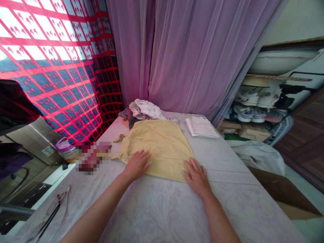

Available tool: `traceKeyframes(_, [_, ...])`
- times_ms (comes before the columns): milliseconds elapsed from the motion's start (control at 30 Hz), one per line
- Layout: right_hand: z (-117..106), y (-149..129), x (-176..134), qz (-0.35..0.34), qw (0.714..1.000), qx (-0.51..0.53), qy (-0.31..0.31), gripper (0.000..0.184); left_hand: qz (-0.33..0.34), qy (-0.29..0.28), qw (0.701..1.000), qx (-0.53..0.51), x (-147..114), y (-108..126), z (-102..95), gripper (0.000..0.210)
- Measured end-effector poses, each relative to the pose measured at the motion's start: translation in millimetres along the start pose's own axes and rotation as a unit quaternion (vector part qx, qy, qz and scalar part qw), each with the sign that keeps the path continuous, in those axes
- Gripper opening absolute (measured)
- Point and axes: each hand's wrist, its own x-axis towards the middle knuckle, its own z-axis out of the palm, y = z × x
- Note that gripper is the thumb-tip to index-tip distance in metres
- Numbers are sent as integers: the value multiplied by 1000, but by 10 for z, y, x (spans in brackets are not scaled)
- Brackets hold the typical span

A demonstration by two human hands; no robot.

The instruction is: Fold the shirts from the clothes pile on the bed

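Observation:
Spread out over the pale cloth-covered surface point(167, 209) lies a yellow garment point(159, 141), with straps at its left end. It looks like a dress or pinafore, though I cannot tell exactly which. My left hand point(138, 164) rests flat on its near left part, fingers stretched out. My right hand point(197, 175) lies at the near right corner, fingers spread over the edge of the cloth. Neither hand grips the fabric.
Behind the garment is a heap of crumpled clothes point(145, 109). A folded white striped cloth point(201, 126) lies at the back right. Cables point(57, 209) lie near the left edge. A shoe rack point(249, 101) and an open cardboard box point(283, 192) stand to the right.

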Motion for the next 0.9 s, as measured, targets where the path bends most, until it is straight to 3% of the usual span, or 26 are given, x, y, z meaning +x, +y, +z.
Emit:
traceKeyframes(133, [7, 148, -7, 69, 985, 84, 131, 47, -25, -18, 999, 22, -109, 60, 261, 55])
traceKeyframes(200, [-15, 218, -8, 126, 974, 102, 158, 48, -42, -13, 998, 38, -174, 17, 330, 58])
traceKeyframes(300, [-69, 252, -1, 164, 972, 100, 137, 48, -49, 3, 998, 44, -215, -14, 375, 58])
traceKeyframes(600, [-257, 38, 88, 154, 987, 27, 23, 34, -29, 47, 998, 41, -219, 50, 344, 54])
traceKeyframes(900, [-215, -11, 18, 148, 984, -7, 95, 33, -39, 44, 998, 27, -237, 42, 360, 54])
